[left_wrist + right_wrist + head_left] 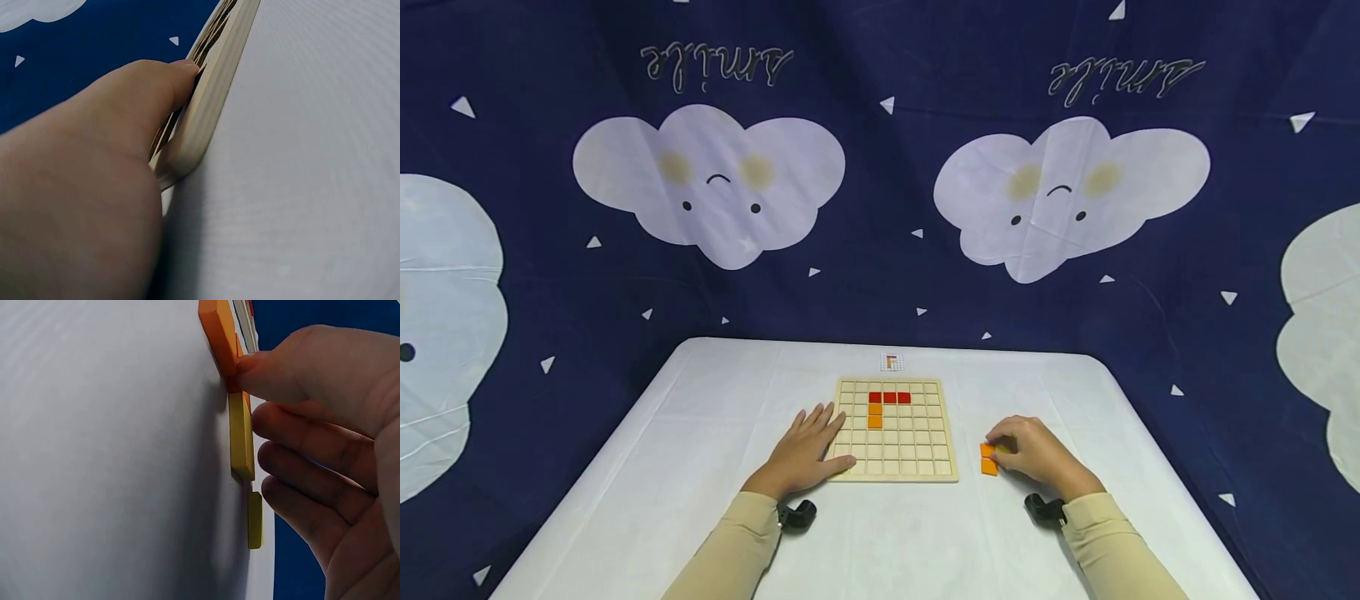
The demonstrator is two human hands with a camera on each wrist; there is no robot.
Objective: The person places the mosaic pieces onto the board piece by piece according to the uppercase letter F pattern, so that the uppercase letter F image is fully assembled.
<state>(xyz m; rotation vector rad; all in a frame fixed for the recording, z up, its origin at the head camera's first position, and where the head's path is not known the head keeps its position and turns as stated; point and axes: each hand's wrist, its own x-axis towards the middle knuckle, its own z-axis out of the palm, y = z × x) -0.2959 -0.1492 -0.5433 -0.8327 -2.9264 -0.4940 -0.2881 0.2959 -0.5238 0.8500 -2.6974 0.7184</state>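
Right hand [1036, 454] curls over loose tiles at 3 o'clock of the grid board [897, 430], fingertips touching an orange tile [219, 334], seemingly pinching it. Left hand [805, 450] flat, fingers straight, resting on the board's 9 o'clock edge on the counter [700, 467].

We see even, soft light across the white worktop [715, 433], with faint shadows just under each hand. The head view bows at its edges. Both wrist views blur close to the hand, the skin nearest us unfocused.
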